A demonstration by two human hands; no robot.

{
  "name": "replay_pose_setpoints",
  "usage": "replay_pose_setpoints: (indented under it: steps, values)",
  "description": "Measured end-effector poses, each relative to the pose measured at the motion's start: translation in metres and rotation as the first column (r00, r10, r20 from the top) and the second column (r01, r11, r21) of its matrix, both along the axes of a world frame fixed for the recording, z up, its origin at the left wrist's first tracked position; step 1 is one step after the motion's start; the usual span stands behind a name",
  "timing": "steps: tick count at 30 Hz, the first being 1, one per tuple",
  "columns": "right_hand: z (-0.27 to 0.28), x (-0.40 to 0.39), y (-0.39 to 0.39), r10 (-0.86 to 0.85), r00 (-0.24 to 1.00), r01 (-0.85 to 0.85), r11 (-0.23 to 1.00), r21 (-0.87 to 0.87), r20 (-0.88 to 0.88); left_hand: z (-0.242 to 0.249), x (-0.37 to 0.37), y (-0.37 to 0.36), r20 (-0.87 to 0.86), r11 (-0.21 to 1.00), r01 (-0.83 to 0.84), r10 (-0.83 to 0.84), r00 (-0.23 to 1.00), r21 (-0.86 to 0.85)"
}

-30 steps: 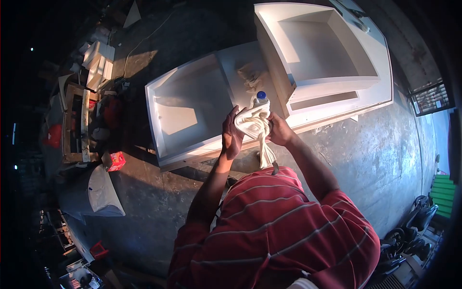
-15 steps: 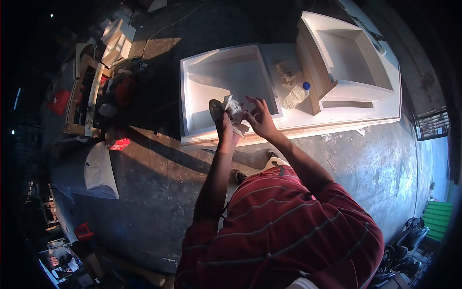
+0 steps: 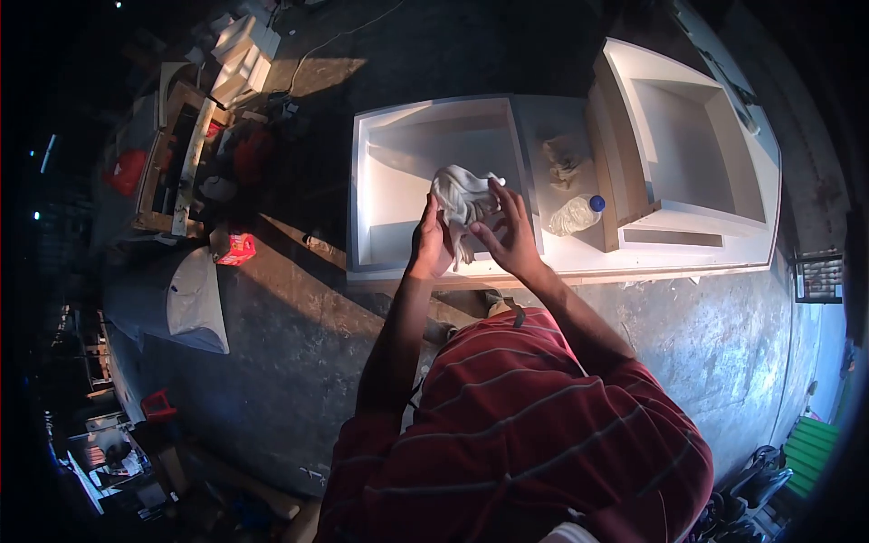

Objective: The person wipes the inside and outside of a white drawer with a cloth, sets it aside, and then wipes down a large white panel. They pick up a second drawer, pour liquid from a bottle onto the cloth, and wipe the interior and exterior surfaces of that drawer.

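A crumpled white cloth (image 3: pixel 463 188) is bunched between my hands, above the near part of a white open-topped box (image 3: pixel 389 246). My left hand (image 3: pixel 433 242) grips it from the left side, thumb up along its edge. My right hand (image 3: pixel 512 237) has curled fingers on the cloth's right side, with the fingertips at its upper right corner. A loose end of the cloth dangles between the two hands. Whatever lies beneath the folds is hidden.
Right of the box stand a clear plastic bottle (image 3: pixel 574 217) with a blue cap, a crumpled beige piece (image 3: pixel 563 161) and a second white box unit (image 3: pixel 681 145), tilted upward. A wooden frame (image 3: pixel 181 154) and a red package (image 3: pixel 235 249) lie on the floor at left.
The dark round object in my left hand has gone out of sight. The cloth has spread wider over my hands, and my right fingers have come onto it. The view has shifted slightly.
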State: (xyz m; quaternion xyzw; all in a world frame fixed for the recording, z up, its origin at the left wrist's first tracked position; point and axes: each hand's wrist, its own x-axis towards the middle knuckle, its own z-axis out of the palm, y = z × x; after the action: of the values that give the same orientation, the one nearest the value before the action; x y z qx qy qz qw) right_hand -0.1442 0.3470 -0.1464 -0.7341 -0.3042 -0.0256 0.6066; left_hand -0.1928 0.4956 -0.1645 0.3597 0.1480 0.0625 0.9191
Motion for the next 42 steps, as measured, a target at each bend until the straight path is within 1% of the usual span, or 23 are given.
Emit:
replay_pose_setpoints:
  steps: [2, 4, 5, 6, 8, 9, 10, 15, 16, 18, 19, 22, 25, 26, 28, 32, 34, 35, 36, 37, 38, 40, 42]
  values:
    - [-0.023, 0.046, 0.024, 0.031, 0.959, -0.129, 0.932, -0.339, -0.281, -0.008, 0.012, 0.016, -0.039, 0.997, 0.074, -0.073, 0.997, 0.018]
    - [-0.011, 0.069, 0.038, 0.062, 0.97, -0.113, 0.972, -0.208, -0.235, -0.01, 0.019, 0.039, -0.119, 0.814, -0.25, 0.361, 0.925, 0.524]
    - [-0.006, 0.077, 0.045, 0.07, 0.982, -0.086, 0.993, -0.084, -0.177, -0.006, 0.017, 0.057, -0.081, 0.831, -0.343, 0.416, 0.906, 0.438]
    - [-0.007, 0.089, 0.052, 0.084, 0.98, -0.099, 0.992, -0.075, -0.179, -0.012, 0.017, 0.079, -0.06, 0.86, -0.356, 0.404, 0.913, 0.366]
    - [-0.009, 0.111, 0.06, 0.32, 0.947, -0.32, 0.941, -0.111, -0.015, 0.055, 0.001, 0.074, -0.062, 0.56, -0.184, 0.391, 0.918, 0.808]
    - [0.003, 0.118, 0.061, 0.398, 0.897, -0.354, 0.907, -0.227, 0.191, 0.053, 0.007, 0.087, -0.063, 0.685, -0.256, 0.404, 0.912, 0.682]
    - [0.011, 0.124, 0.063, 0.403, 0.894, -0.359, 0.906, -0.226, 0.197, 0.056, 0.016, 0.101, -0.064, 0.783, -0.322, 0.416, 0.907, 0.532]
    - [0.041, 0.136, 0.076, 0.408, 0.911, -0.412, 0.906, -0.097, -0.053, 0.105, 0.023, 0.131, 0.02, 0.778, -0.447, 0.489, 0.872, 0.442]
    - [0.045, 0.138, 0.077, 0.353, 0.929, -0.364, 0.927, -0.095, -0.113, 0.124, 0.02, 0.128, -0.112, 0.678, -0.457, 0.619, 0.777, 0.576]
    - [0.055, 0.144, 0.077, 0.361, 0.923, -0.374, 0.923, -0.09, -0.131, 0.132, 0.016, 0.151, -0.055, 0.596, -0.366, 0.571, 0.819, 0.715]
    - [0.059, 0.15, 0.075, 0.395, 0.908, -0.416, 0.886, -0.205, -0.14, 0.139, 0.017, 0.161, -0.005, 0.541, -0.369, 0.568, 0.823, 0.756]
    - [0.072, 0.164, 0.077, 0.441, 0.831, -0.547, 0.76, -0.352, -0.339, 0.179, 0.005, 0.169, -0.029, 0.648, -0.264, 0.404, 0.914, 0.714]
    - [0.09, 0.136, 0.098, 0.587, 0.809, -0.588, 0.809, 0.015, 0.036, 0.219, 0.015, 0.147, -0.061, 0.713, -0.142, 0.251, 0.966, 0.687]
    - [0.093, 0.12, 0.11, 0.586, 0.809, -0.587, 0.81, 0.009, 0.036, 0.228, 0.019, 0.143, -0.091, 0.774, -0.031, 0.114, 0.989, 0.632]
    - [0.096, 0.093, 0.129, 0.603, 0.729, -0.642, 0.767, -0.016, -0.322, 0.22, 0.042, 0.16, -0.098, 0.822, 0.159, -0.125, 0.987, 0.547]
    - [0.087, 0.088, 0.157, 0.625, 0.601, -0.753, 0.652, -0.092, -0.498, 0.2, 0.041, 0.206, -0.064, 0.867, 0.143, -0.128, 0.99, 0.478]
    - [0.085, 0.082, 0.157, 0.38, 0.753, -0.451, 0.893, -0.001, -0.537, 0.167, 0.029, 0.232, 0.289, 0.964, -0.178, 0.117, 0.95, 0.197]
    - [0.088, 0.083, 0.157, 0.444, 0.643, -0.476, 0.87, 0.128, -0.623, 0.149, 0.024, 0.225, 0.155, 0.896, -0.366, 0.336, 0.929, 0.253]
    - [0.09, 0.08, 0.159, 0.441, 0.649, -0.474, 0.872, 0.123, -0.62, 0.102, 0.026, 0.234, -0.106, 0.84, -0.399, 0.464, 0.879, 0.368]
    - [0.092, 0.076, 0.165, 0.41, 0.647, -0.402, 0.9, 0.169, -0.643, 0.068, 0.019, 0.219, -0.118, 0.926, -0.205, 0.253, 0.96, 0.317]
    - [0.095, 0.076, 0.17, 0.377, 0.65, -0.321, 0.923, 0.211, -0.66, 0.012, 0.011, 0.188, -0.178, 0.924, 0.15, -0.092, 0.98, 0.351]
    - [0.095, 0.077, 0.17, 0.436, 0.597, -0.396, 0.89, 0.225, -0.673, 0.002, 0.005, 0.14, 0.068, 0.943, 0.065, -0.091, 0.994, 0.326]
    - [0.095, 0.077, 0.166, 0.333, 0.63, -0.452, 0.892, 0.017, -0.701, 0.023, 0.002, 0.117, 0.186, 0.956, 0.03, -0.088, 0.979, 0.291]
